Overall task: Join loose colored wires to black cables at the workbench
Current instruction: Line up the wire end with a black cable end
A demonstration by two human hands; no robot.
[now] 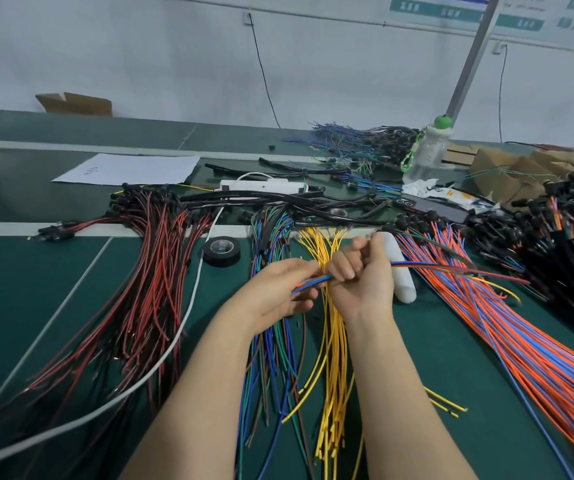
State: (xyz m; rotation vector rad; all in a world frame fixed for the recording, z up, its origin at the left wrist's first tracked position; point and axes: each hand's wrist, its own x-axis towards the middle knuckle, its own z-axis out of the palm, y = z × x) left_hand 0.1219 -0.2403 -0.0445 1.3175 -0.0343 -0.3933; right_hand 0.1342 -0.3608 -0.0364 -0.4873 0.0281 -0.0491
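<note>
A small bundle of colored wires, blue, red, green and orange, runs across the middle of the green bench. My left hand holds its left end in curled fingers. My right hand grips the bundle just to the right, fist closed round it. Below the hands lie yellow wires and mixed blue and green wires. Red and black wires fan out on the left, orange and blue wires on the right. Black cables lie across the bench behind the hands.
A roll of black tape sits left of the hands. A white cord curves across the left side. A white power strip, a clear bottle, a paper sheet and cardboard boxes stand farther back.
</note>
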